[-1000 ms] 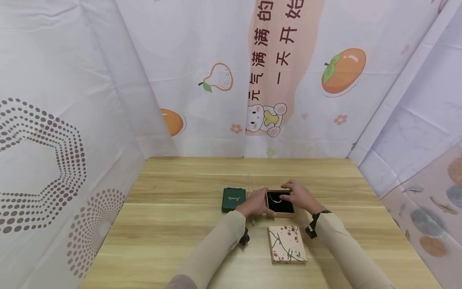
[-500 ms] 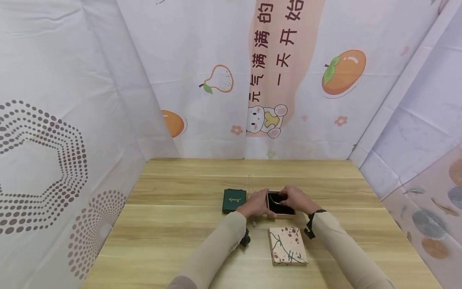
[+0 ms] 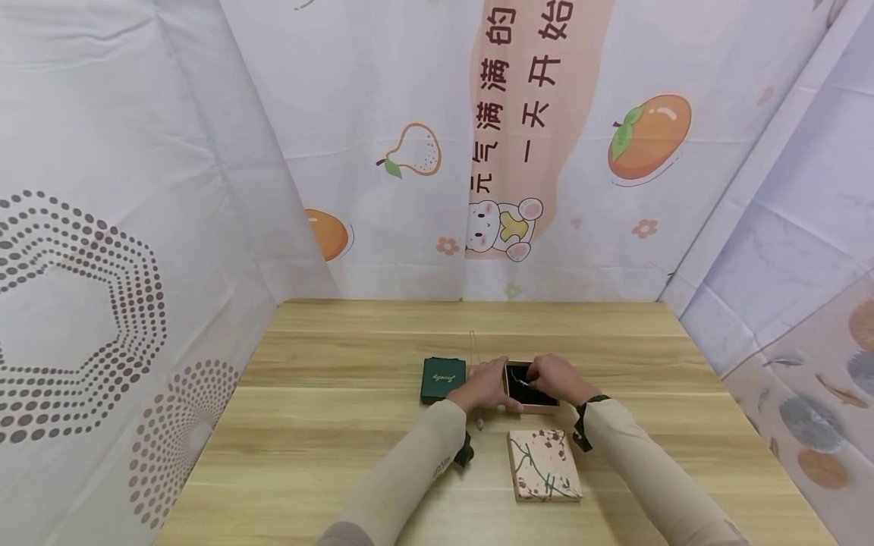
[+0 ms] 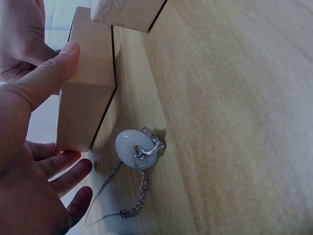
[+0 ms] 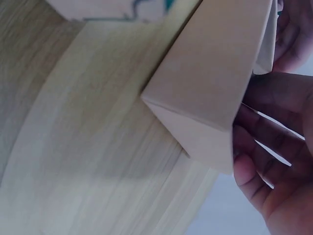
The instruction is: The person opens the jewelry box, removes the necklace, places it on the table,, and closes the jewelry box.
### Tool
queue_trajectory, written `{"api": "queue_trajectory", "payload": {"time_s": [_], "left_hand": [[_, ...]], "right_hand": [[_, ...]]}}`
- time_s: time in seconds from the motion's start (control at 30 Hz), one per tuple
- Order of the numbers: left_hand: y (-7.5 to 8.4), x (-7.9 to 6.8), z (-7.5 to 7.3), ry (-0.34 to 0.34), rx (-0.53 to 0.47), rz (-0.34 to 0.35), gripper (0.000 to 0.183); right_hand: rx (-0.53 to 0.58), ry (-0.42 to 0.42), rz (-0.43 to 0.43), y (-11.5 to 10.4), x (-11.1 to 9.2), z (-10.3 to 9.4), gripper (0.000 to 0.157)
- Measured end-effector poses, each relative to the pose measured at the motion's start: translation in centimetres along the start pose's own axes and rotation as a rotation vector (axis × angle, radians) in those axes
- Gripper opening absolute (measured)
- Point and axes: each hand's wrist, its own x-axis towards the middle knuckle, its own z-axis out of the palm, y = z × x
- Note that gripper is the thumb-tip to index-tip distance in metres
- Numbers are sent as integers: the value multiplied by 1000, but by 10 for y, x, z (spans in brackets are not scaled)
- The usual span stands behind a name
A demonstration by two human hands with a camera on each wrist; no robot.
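My left hand [image 3: 486,385] grips the left side of a shallow jewelry box [image 3: 535,410], which lies open with a black lining. In the left wrist view its thumb presses one wall of the box [image 4: 90,58] while the fingers reach around the corner. Inside the box lies a thin silver chain [image 3: 521,381]. My right hand [image 3: 556,377] reaches over the right rim, fingers curled down at the chain's end; the fingertips themselves are hidden. Beside the left hand, a necklace with a white ring pendant [image 4: 129,146] rests on the table.
A box lid [image 3: 544,465] with a floral branch print lies nearer the person, just below the box. To the left of the hands sits a dark green jewelry box [image 3: 442,378] with gold lettering. The wooden table [image 3: 328,425] is bordered by printed curtains [image 3: 382,258].
My right hand has shifted from the box's far right rim down into the box, its fingers curling at the silver chain. The chain's shape has changed. My left hand stays put.
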Motion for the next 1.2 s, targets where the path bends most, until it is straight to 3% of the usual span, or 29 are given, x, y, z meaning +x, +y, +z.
{"api": "queue_trajectory", "payload": {"time_s": [0.27, 0.63, 1.2], "left_hand": [[-1, 0, 1, -2, -26, 4, 102], [0, 1, -1, -1, -54, -13, 105], [-1, 2, -1, -7, -31, 8, 103]], "right_hand": [[29, 6, -124, 6, 1, 0, 7], [-8, -62, 20, -4, 3, 2, 11], [15, -56, 11, -10, 3, 6, 11]]}}
